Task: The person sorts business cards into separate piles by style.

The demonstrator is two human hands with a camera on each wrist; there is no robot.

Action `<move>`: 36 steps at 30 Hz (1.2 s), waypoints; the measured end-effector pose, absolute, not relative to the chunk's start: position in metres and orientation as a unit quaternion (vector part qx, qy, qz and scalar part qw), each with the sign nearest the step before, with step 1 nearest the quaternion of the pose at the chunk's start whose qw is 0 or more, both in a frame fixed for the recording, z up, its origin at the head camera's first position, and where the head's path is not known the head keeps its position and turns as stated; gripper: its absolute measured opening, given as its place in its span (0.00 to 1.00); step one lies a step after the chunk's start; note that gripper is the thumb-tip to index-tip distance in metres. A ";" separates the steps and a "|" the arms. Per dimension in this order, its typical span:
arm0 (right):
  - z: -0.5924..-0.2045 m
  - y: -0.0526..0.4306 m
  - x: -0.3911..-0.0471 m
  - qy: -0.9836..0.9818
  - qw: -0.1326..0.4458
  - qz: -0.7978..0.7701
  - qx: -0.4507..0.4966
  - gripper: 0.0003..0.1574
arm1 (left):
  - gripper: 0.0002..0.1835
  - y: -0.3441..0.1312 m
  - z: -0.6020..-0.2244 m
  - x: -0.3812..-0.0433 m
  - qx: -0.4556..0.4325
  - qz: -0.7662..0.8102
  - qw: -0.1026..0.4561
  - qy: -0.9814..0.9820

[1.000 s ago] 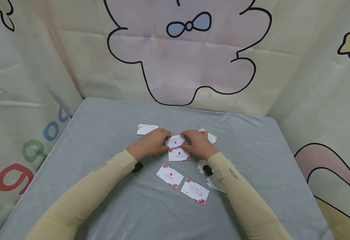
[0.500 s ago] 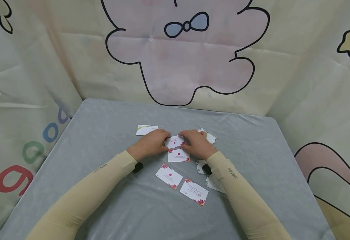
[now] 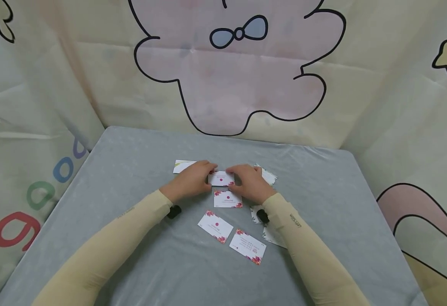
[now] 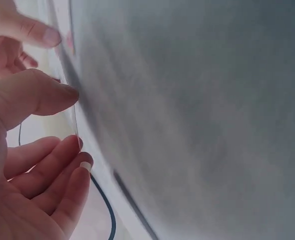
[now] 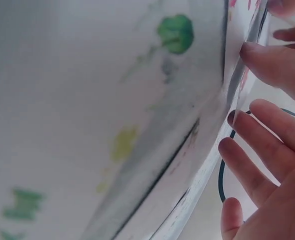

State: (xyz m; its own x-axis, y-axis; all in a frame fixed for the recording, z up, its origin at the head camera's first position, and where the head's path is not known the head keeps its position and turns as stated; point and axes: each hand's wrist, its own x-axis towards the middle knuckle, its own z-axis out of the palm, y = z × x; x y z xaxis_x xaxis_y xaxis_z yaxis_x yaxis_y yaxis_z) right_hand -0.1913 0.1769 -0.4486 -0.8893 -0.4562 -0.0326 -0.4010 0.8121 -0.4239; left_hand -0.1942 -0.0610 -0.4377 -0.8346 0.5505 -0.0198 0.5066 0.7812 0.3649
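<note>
On the grey cloth-covered table (image 3: 150, 242), a white rectangular card with a yellow-green stripe (image 3: 182, 166) lies partly behind the left hand (image 3: 190, 182), whose thumb and fingers pinch the left edge of a white rectangular card with pink-red floral corners (image 3: 221, 179). Three similar floral cards (image 3: 228, 199) lie nearer the person, two slanted. The right hand (image 3: 253, 183), thumb and fingers slightly parted, pinches the held card's right edge, beside white cards with leafy borders (image 3: 269, 175).
</note>
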 end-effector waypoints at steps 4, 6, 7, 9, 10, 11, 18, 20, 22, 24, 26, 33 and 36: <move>-0.447 0.173 -0.198 0.950 0.065 -0.209 -0.222 0.35 | 0.34 -0.067 -0.434 -0.203 0.281 0.179 0.050 0.941; -0.447 0.170 -0.203 0.951 0.063 -0.206 -0.219 0.35 | 0.34 -0.070 -0.432 -0.207 0.282 0.177 0.051 0.941; -0.447 0.169 -0.205 0.952 0.061 -0.205 -0.219 0.35 | 0.33 -0.071 -0.431 -0.209 0.283 0.175 0.052 0.942; -0.448 0.166 -0.210 0.952 0.061 -0.205 -0.219 0.35 | 0.33 -0.073 -0.429 -0.212 0.283 0.168 0.053 0.943; -0.448 0.165 -0.212 0.952 0.062 -0.206 -0.219 0.35 | 0.33 -0.074 -0.430 -0.213 0.282 0.165 0.055 0.944; -0.449 0.164 -0.214 0.951 0.063 -0.205 -0.221 0.35 | 0.33 -0.074 -0.430 -0.214 0.282 0.162 0.056 0.944; -0.451 0.164 -0.217 0.953 0.065 -0.209 -0.208 0.34 | 0.34 -0.073 -0.434 -0.221 0.284 0.159 0.063 0.944; -0.451 0.165 -0.217 0.954 0.066 -0.210 -0.202 0.34 | 0.33 -0.073 -0.437 -0.223 0.283 0.161 0.065 0.943; -0.451 0.165 -0.217 0.955 0.068 -0.211 -0.197 0.34 | 0.33 -0.072 -0.439 -0.226 0.283 0.161 0.066 0.943; -0.451 0.166 -0.217 0.955 0.070 -0.214 -0.191 0.34 | 0.32 -0.071 -0.441 -0.227 0.282 0.161 0.067 0.943; -0.451 0.166 -0.217 0.955 0.072 -0.215 -0.189 0.34 | 0.32 -0.070 -0.442 -0.228 0.282 0.158 0.068 0.944; -0.449 0.164 -0.217 0.956 0.073 -0.215 -0.186 0.34 | 0.32 -0.070 -0.440 -0.227 0.269 0.153 0.081 0.947; -0.448 0.164 -0.217 0.957 0.073 -0.213 -0.185 0.34 | 0.32 -0.069 -0.439 -0.227 0.266 0.150 0.086 0.948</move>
State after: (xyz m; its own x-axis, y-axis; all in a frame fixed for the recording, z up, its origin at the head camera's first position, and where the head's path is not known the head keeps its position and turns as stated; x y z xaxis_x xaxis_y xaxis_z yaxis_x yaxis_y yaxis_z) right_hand -0.2170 0.1638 -0.4481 -0.9210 -0.3848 -0.0615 -0.3222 0.8408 -0.4350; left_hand -0.2267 -0.0693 -0.4388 -0.8440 0.5298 -0.0833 0.4783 0.8138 0.3301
